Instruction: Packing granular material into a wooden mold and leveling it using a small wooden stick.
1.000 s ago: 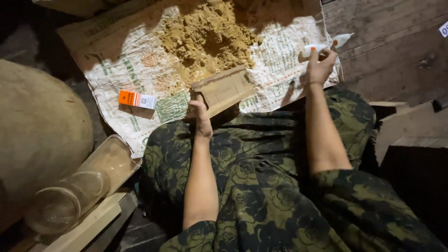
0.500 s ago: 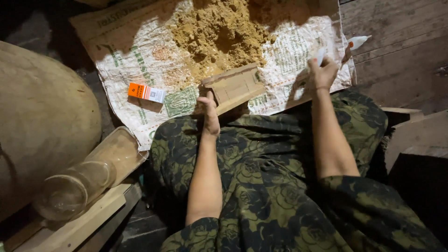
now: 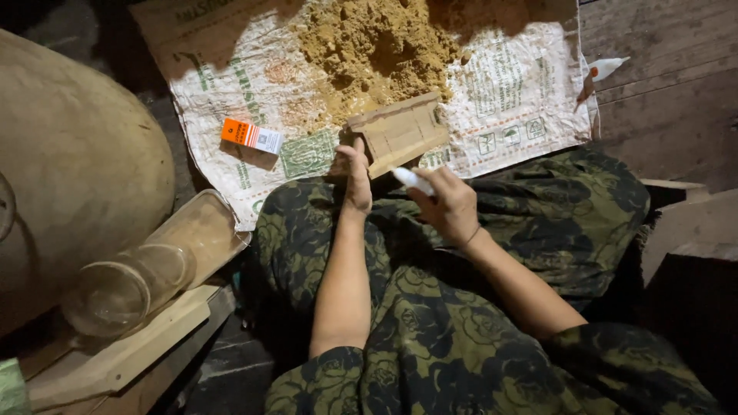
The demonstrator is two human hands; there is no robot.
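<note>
My left hand (image 3: 356,175) grips the near left corner of a small wooden box-like piece (image 3: 399,132) that rests on a printed woven sack (image 3: 515,115). My right hand (image 3: 448,204) holds a small white tube (image 3: 410,179) just below the wooden piece, its tip pointing up-left toward my left hand. A pile of yellow-brown sawdust (image 3: 377,46) lies on the sack right behind the wooden piece. My lap is covered by dark green floral cloth (image 3: 461,338).
An orange and white carton (image 3: 250,135) lies on the sack at left. Another white tube (image 3: 609,68) lies at the sack's right edge on wooden boards. A large tan rounded vessel (image 3: 69,161), a clear plastic jar (image 3: 146,269) and wood planks (image 3: 115,361) sit at left.
My right hand has come back from the sack's far right edge to just below the wooden piece, now holding a white tube. My left hand stays on the wooden piece.
</note>
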